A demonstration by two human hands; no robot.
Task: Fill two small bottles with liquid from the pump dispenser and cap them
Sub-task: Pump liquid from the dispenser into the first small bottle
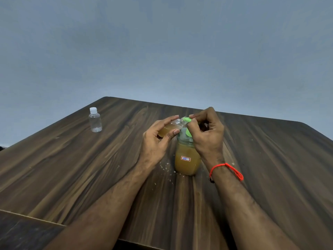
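Note:
A pump dispenser (187, 159) full of amber liquid, with a green pump head (187, 120) and a small white label, stands mid-table. My left hand (158, 139) grips a small clear bottle (170, 128), tilted with its mouth against the green nozzle; amber liquid lies inside it. My right hand (207, 132) sits over the pump head, with its fingers curled round the green top. A second small bottle (95, 120), clear, with nothing inside and a white cap on, stands upright at the table's far left.
The dark wood-grain table (270, 168) has its far edge just behind my hands and a left edge near the capped bottle. Small pale crumbs (164, 167) lie scattered left of the dispenser. A red thread bracelet (227, 168) circles my right wrist.

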